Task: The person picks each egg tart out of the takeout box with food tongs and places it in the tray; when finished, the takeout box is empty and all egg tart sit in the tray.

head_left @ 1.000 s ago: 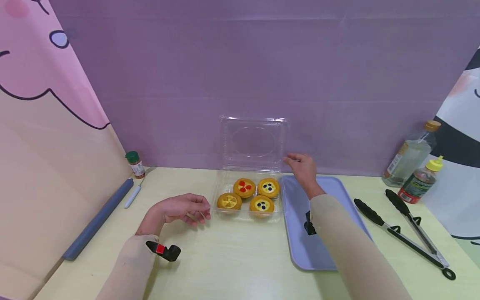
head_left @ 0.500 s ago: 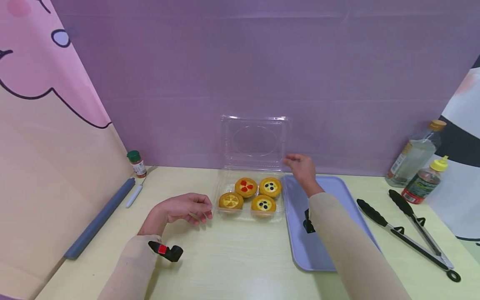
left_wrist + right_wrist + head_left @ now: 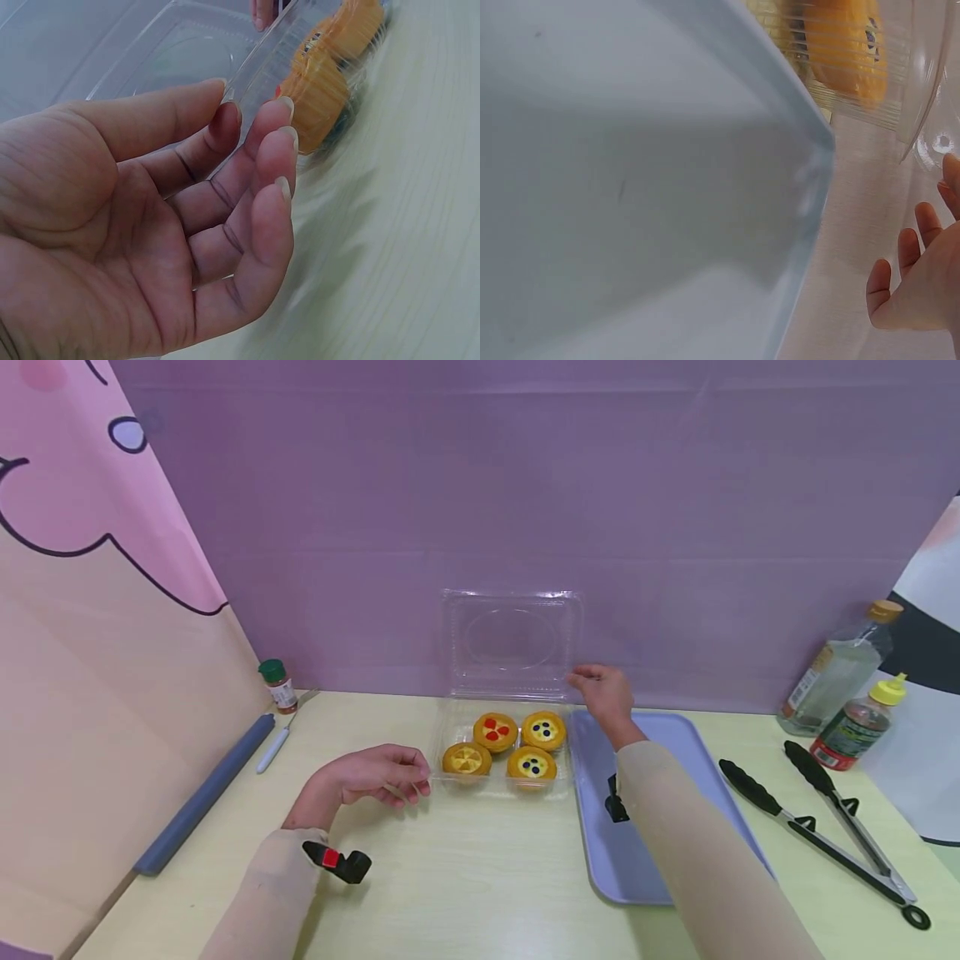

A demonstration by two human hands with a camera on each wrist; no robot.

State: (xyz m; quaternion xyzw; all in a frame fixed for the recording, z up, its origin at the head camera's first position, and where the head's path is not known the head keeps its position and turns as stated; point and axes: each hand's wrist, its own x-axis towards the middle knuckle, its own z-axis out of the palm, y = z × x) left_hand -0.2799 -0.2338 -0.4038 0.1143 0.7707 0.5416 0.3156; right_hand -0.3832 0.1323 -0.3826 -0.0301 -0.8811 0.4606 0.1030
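Observation:
A clear plastic clamshell container (image 3: 500, 791) stands on the table with its lid (image 3: 512, 643) raised upright against the purple backdrop. In its base sit several small fruit tarts: one with red pieces (image 3: 495, 732), one with yellow wedges (image 3: 467, 759) and two with dark berries (image 3: 532, 763). My left hand (image 3: 380, 777) pinches the front left corner of the base between thumb and forefinger, the other fingers loosely curled, as the left wrist view shows. At the lid's lower right edge, my right hand (image 3: 604, 695) pinches the plastic with thumb and forefinger.
A lavender tray (image 3: 611, 881) lies right of the container, under my right forearm. Further right are black-handled tongs (image 3: 825, 843), a glass bottle (image 3: 836, 677) and a yellow-capped bottle (image 3: 855, 727). A blue roll (image 3: 202, 797), a white-handled tool (image 3: 273, 750) and a green-capped jar (image 3: 279, 687) lie left.
The head view has shifted slightly, so most things sit a little further right in it. Both hands keep their places at the container and its lid.

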